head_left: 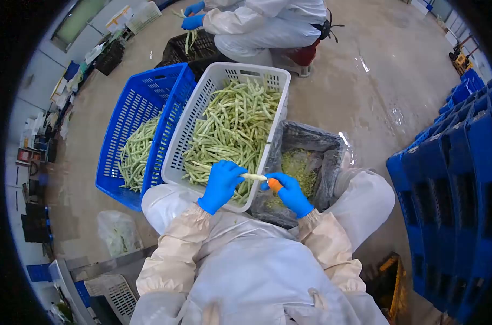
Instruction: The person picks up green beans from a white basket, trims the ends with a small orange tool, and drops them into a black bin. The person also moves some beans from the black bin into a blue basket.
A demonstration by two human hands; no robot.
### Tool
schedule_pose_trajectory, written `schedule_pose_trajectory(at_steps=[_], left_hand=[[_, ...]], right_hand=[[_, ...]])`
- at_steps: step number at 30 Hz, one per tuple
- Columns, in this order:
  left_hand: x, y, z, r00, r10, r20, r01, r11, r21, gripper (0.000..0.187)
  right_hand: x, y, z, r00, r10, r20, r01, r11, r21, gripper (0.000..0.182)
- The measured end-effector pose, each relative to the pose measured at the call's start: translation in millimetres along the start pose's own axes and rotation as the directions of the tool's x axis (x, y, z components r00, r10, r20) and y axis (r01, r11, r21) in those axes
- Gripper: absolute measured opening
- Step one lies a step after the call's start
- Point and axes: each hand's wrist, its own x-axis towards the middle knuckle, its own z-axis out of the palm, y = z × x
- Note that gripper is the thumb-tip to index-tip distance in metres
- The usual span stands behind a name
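Observation:
My left hand (222, 183), in a blue glove, is closed on one end of a pale green bean (253, 176) above the near part of a white crate. My gloved right hand (290, 196) grips a small orange-handled tool (274, 185) at the bean's other end; its blade is too small to make out. The white crate (173, 162) holds a heap of long green beans (230, 124). Under and beyond my right hand stands a bin lined with dark plastic (330, 142), with green bits (300, 170) scattered inside.
A blue crate (113, 138) with more beans leans beside the white one. Ahead, a person in white coveralls (262, 27) with blue gloves handles beans over a black crate (175, 51). Blue pallets (446, 179) are stacked at the right. A clear plastic bag (117, 233) lies at the left.

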Motion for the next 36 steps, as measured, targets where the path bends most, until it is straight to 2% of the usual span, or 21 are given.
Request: schedule_pose_trajectory(at_steps=[7, 8, 10, 11, 12, 13, 14, 15, 17, 18, 20, 21, 24, 25, 27, 28, 29, 31, 33, 35, 36], left_hand=[[-4, 15, -5, 0.997, 0.082, -0.006, -0.080, 0.979, 0.187, 0.028], [-5, 16, -1, 0.996, 0.083, -0.008, -0.080, 0.978, 0.191, 0.028], [-7, 16, 14, 0.991, -0.024, -0.134, 0.023, 1.000, -0.011, 0.026], [-9, 17, 25, 0.990, -0.025, -0.136, 0.024, 1.000, -0.008, 0.026], [-11, 18, 40, 0.959, -0.260, -0.111, 0.203, 0.906, -0.372, 0.024], [-11, 24, 47, 0.889, -0.458, -0.002, 0.336, 0.656, -0.676, 0.021], [-11, 29, 54, 0.827, -0.549, 0.118, 0.395, 0.419, -0.818, 0.017], [-9, 30, 55, 0.829, -0.546, 0.118, 0.391, 0.418, -0.820, 0.017], [-6, 32, 56, 0.771, -0.612, 0.177, 0.397, 0.243, -0.885, 0.015], [-6, 25, 56, 0.770, -0.613, 0.177, 0.396, 0.242, -0.886, 0.015], [-3, -1, 49, 0.743, -0.658, 0.121, 0.266, 0.125, -0.956, 0.017], [3, -5, 39, 0.742, -0.659, 0.125, 0.273, 0.126, -0.954, 0.017], [21, 16, 5, 0.892, -0.428, 0.144, 0.359, 0.480, -0.800, 0.028], [20, 20, 11, 0.891, -0.430, 0.145, 0.361, 0.479, -0.800, 0.028], [11, 26, 27, 0.920, -0.208, 0.333, 0.392, 0.493, -0.777, 0.033], [7, 35, 32, 0.881, -0.252, 0.401, 0.464, 0.295, -0.835, 0.032], [7, 38, 36, 0.881, -0.241, 0.408, 0.467, 0.296, -0.833, 0.032], [7, 51, 34, 0.877, -0.321, 0.359, 0.477, 0.474, -0.740, 0.033], [-1, 36, 49, 0.895, -0.341, 0.287, 0.424, 0.454, -0.783, 0.031], [1, 29, 47, 0.900, -0.370, 0.232, 0.404, 0.503, -0.764, 0.028], [5, 31, 40, 0.896, -0.399, 0.196, 0.382, 0.465, -0.799, 0.023]], right_hand=[[-4, 4, -2, 0.997, 0.032, 0.070, -0.040, 0.993, 0.113, 0.016], [-4, 4, -1, 0.998, 0.069, 0.012, -0.070, 0.974, 0.216, 0.015], [-4, 3, 3, 0.993, 0.110, -0.036, -0.093, 0.943, 0.320, 0.015], [-2, 2, 5, 0.992, 0.110, -0.065, -0.070, 0.896, 0.438, 0.015], [-1, 1, 6, 0.989, 0.113, -0.095, -0.043, 0.836, 0.547, 0.015], [-1, 2, 7, 0.989, 0.111, -0.094, -0.042, 0.838, 0.545, 0.015], [-1, 5, 7, 0.992, 0.104, -0.071, -0.044, 0.814, 0.580, 0.016], [-1, 5, 6, 0.994, 0.097, -0.050, -0.046, 0.789, 0.613, 0.016], [-2, 4, 3, 0.993, 0.105, -0.056, -0.049, 0.792, 0.608, 0.017], [-3, 4, 2, 0.992, 0.112, -0.059, -0.054, 0.792, 0.608, 0.018], [-6, 9, -3, 0.986, 0.147, -0.079, -0.076, 0.817, 0.572, 0.018], [-7, 13, -3, 0.978, 0.180, -0.103, -0.098, 0.838, 0.537, 0.019], [-10, 10, 4, 0.992, 0.127, 0.007, -0.114, 0.857, 0.502, 0.019], [-10, 7, 6, 0.992, 0.130, 0.009, -0.117, 0.857, 0.502, 0.019], [-8, -1, 5, 0.990, 0.136, -0.039, -0.094, 0.837, 0.539, 0.018], [-6, -3, 4, 0.990, 0.133, -0.048, -0.087, 0.838, 0.539, 0.018], [-6, -3, 3, 0.986, 0.140, -0.089, -0.063, 0.811, 0.581, 0.018], [-9, 0, 2, 0.979, 0.157, -0.131, -0.043, 0.785, 0.619, 0.017], [-7, 3, 3, 0.994, 0.100, -0.036, -0.055, 0.778, 0.626, 0.015], [-6, 2, 5, 0.995, 0.097, -0.034, -0.058, 0.802, 0.595, 0.017], [-6, 2, 6, 0.995, 0.093, -0.044, -0.052, 0.822, 0.567, 0.019]])
